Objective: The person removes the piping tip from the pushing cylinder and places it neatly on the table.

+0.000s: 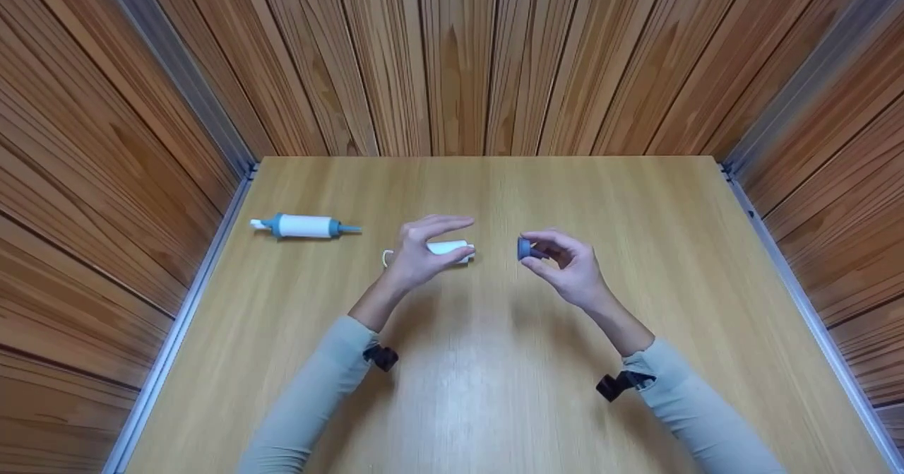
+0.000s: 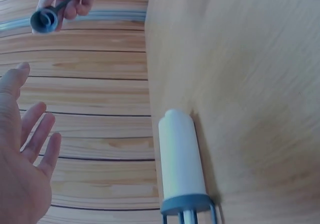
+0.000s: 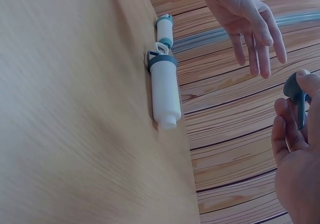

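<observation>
My right hand (image 1: 571, 270) pinches a blue-grey nozzle cap (image 1: 524, 248) between thumb and fingers. In the left wrist view the round hollow end of the cap (image 2: 45, 20) shows; its thin spout points back toward the palm. My left hand (image 1: 418, 253) is held over a white syringe-like barrel (image 2: 181, 154), fingers spread and thumb apart, holding nothing. The barrel lies on its side on the table, with a bare stub at one end. At its other end, the right wrist view shows a blue-grey collar (image 3: 162, 59) with side loops and a white ring handle (image 3: 161, 48).
A second syringe (image 1: 304, 226) lies at the left of the wooden table (image 1: 480, 389), with blue ends and a thin blue tip pointing right. Wood-panelled walls (image 1: 452, 57) with metal edge rails (image 1: 176, 326) enclose the table at back and sides.
</observation>
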A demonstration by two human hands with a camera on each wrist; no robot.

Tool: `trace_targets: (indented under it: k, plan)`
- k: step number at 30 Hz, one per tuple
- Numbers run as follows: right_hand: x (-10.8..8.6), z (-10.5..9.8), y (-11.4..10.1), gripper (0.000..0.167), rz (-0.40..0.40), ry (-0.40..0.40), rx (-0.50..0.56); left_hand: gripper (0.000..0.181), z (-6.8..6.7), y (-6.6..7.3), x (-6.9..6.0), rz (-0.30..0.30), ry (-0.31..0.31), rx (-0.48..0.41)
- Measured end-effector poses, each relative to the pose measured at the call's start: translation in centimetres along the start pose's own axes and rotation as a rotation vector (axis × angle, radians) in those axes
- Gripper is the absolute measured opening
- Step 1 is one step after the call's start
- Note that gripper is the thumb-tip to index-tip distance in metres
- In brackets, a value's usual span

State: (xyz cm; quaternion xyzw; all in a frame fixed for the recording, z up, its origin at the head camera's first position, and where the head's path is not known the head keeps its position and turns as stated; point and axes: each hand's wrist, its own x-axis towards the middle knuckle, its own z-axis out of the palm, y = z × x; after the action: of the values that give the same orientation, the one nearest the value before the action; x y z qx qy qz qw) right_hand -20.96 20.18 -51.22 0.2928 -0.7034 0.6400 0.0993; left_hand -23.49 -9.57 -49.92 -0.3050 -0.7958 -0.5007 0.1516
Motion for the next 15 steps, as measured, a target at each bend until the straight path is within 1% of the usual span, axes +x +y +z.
trace_targets:
  k: [3,5,15]
  plan:
    - [0.1,0.3,0.0,0.040,0.020,0.008,0.018,0.040,0.4,0.5,0.2,0.029,-0.007,-0.015]
    - [0.2,0.5,0.0,0.040,0.022,0.011,0.023,0.039,0.6,0.8,0.2,0.033,-0.016,-0.017]
    - [0.4,1.4,0.2,0.041,-0.012,0.024,0.047,0.034,1.6,1.8,0.5,0.078,-0.037,-0.046]
